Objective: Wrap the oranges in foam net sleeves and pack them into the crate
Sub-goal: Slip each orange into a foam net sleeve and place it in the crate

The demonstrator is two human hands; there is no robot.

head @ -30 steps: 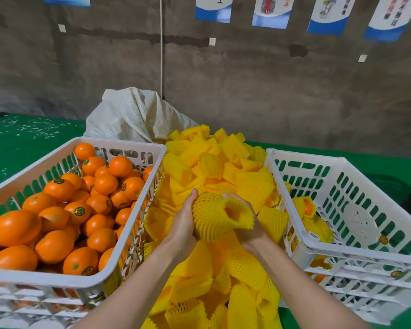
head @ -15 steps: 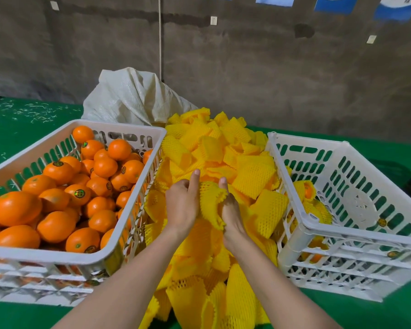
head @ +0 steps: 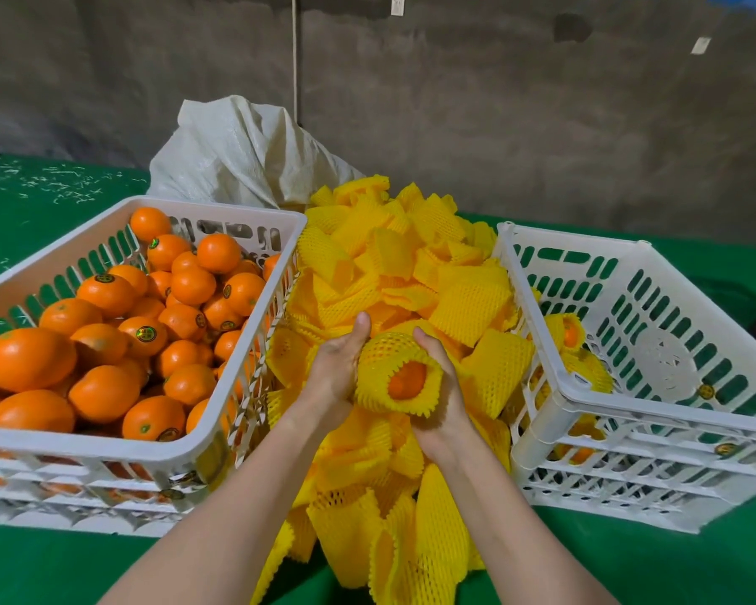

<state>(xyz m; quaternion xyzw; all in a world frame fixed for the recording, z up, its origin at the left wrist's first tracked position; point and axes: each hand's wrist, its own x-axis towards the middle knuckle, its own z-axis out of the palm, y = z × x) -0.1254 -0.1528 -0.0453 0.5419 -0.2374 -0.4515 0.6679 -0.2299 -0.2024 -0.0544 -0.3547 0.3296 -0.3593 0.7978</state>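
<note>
An orange [head: 407,380] sits inside a yellow foam net sleeve [head: 389,362], its skin showing through the sleeve's open end that faces me. My left hand [head: 339,369] grips the sleeve from the left, thumb up. My right hand [head: 444,401] cups it from the right and below. Both hands are over a heap of loose yellow sleeves [head: 411,272] in the middle. The white crate on the left [head: 219,434] is full of bare oranges [head: 105,342]. The white crate on the right [head: 555,382] holds a few sleeved oranges [head: 570,336] along its left wall.
A pale woven sack [head: 241,155] lies behind the sleeve heap. Everything stands on a green surface [head: 629,565] before a grey concrete wall. Small white scraps litter the green at the far left [head: 57,181].
A second ago both hands held the sleeve open with its mouth to the right. They then pressed together. Now the sleeve is around the orange and its open end faces me.
</note>
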